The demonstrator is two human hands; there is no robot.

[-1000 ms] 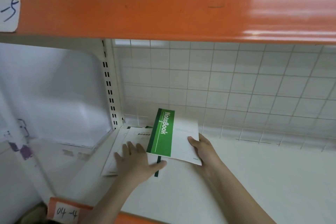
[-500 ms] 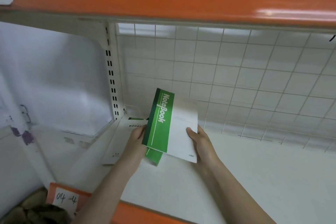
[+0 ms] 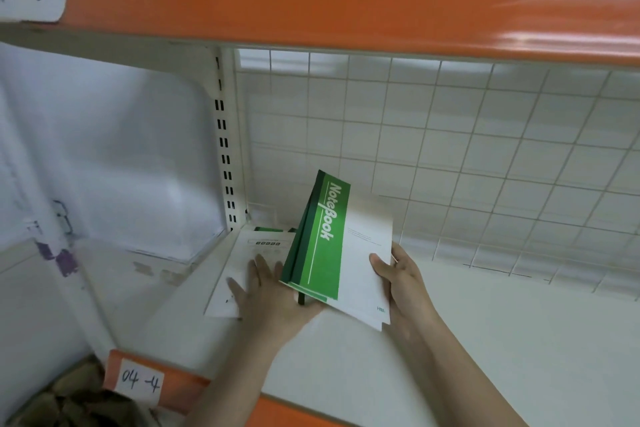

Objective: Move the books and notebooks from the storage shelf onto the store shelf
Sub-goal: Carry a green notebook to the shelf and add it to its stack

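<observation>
Change: your left hand [image 3: 273,298] now lies under the notebooks' [image 3: 341,246] green spine edge.
Left: palm-up, cradling them.
Right: your right hand [image 3: 398,274] clamps their white edge.

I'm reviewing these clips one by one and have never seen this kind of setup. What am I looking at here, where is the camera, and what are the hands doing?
No machine here: a person wears a camera on the head, looking forward and down at their own bare hands. They reach into a white shelf with orange front rails and a wire-grid back. The right hand grips the white edge of tilted green-and-white notebooks marked "NoteBook"; the left hand supports them from below at the green spine. A flat white booklet lies on the shelf behind the left hand. A handwritten label reads "04-4".
</observation>
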